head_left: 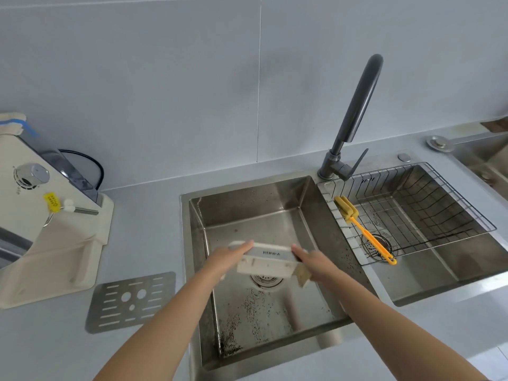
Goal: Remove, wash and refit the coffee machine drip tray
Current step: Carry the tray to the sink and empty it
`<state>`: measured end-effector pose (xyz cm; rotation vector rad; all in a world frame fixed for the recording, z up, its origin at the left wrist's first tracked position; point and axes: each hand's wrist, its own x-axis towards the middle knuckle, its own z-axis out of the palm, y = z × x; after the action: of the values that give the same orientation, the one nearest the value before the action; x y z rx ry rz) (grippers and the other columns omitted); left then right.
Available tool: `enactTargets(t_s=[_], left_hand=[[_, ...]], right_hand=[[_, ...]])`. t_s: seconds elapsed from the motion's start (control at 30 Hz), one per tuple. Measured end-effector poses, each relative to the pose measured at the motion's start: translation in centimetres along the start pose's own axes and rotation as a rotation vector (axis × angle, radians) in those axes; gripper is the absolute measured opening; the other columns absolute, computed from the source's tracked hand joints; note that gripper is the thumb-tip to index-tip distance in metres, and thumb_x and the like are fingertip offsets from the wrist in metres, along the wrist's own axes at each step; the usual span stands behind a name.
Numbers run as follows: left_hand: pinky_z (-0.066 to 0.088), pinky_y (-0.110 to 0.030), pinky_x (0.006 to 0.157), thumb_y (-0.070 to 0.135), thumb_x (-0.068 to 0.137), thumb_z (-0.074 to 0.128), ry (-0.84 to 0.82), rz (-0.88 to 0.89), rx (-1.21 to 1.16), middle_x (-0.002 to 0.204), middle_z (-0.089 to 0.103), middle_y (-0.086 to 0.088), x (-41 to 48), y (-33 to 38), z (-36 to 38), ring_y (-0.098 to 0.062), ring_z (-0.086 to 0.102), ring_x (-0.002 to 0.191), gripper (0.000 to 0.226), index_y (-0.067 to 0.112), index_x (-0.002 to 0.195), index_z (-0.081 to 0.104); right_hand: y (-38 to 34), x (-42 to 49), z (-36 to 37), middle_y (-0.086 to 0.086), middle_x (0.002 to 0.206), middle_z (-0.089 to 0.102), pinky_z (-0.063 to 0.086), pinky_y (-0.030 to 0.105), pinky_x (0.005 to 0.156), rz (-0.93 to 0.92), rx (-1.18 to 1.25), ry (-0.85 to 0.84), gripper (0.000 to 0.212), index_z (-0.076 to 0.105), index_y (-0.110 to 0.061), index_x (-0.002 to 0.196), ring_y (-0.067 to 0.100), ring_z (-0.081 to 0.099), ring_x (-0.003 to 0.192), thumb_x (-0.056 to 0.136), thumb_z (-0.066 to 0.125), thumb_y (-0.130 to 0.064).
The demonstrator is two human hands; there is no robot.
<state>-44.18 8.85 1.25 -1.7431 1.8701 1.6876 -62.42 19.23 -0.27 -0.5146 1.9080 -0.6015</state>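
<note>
Over the left sink basin (288, 215), your two hands hold the cream drip tray (265, 264) between them. Your left hand (228, 258) closes on its left end, fingers reaching along the top edge, and your right hand (313, 264) closes on its right end. You have the tray tipped on edge, its grey front strip with a brand label facing up and its underside turned toward you, above the basin's round drain (266, 280). Dark specks lie scattered across the basin floor and its near wall.

On the counter to your left, just beside the basin, the perforated metal grate (130, 302) lies flat, apart from the tray. Beyond it stands the cream coffee machine (41, 215). Behind the basins, the dark faucet (354, 119) arches upward. In the right basin, a wire rack (412, 213) holds a yellow-handled sponge brush (362, 229).
</note>
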Motion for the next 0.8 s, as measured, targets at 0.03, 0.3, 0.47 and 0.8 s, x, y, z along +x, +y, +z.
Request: enactTargets(t_s=[0.03,0.3,0.47,0.8], left_hand=[[0.043,-0.030,0.073,0.068,0.072,0.050,0.050,0.044,-0.021,0.093,0.061,0.004,0.0,0.6,-0.3,-0.015,0.056,0.087,0.049,0.024,0.091,0.058],[0.041,-0.034,0.093,0.062,0.074,0.056,-0.049,-0.150,-0.078,0.120,0.057,-0.009,-0.1,-2.0,0.8,-0.026,0.053,0.109,0.066,0.008,0.112,0.055],[0.036,-0.029,0.081,0.062,0.072,0.058,0.048,-0.068,-0.100,0.102,0.050,-0.003,-0.4,-1.7,0.0,-0.024,0.051,0.100,0.061,0.013,0.109,0.054],[0.036,-0.018,0.064,0.051,0.075,0.062,0.092,0.304,-0.159,0.089,0.048,0.018,-1.0,0.1,-2.4,0.005,0.045,0.079,0.044,0.029,0.104,0.038]], right_hand=[[-0.4,0.0,-0.5,0.004,0.074,0.057,0.039,0.021,0.057,-0.050,0.001,0.061,0.049,0.056,-0.008,0.077,0.014,0.051,0.062,0.089,0.043,-0.053],[1.8,-0.2,1.6,0.000,0.066,0.049,0.037,0.021,0.049,0.074,-0.134,0.015,0.049,0.049,-0.013,0.066,0.012,0.047,0.057,0.090,0.039,-0.055],[1.4,-0.6,1.7,-0.001,0.067,0.048,0.034,0.022,0.051,0.035,-0.087,0.066,0.047,0.046,-0.016,0.065,0.011,0.046,0.059,0.089,0.039,-0.056],[-2.5,-2.2,0.5,0.009,0.095,0.053,0.038,0.027,0.068,-0.214,0.140,0.256,0.047,0.050,-0.007,0.098,0.018,0.052,0.083,0.093,0.032,-0.051]])
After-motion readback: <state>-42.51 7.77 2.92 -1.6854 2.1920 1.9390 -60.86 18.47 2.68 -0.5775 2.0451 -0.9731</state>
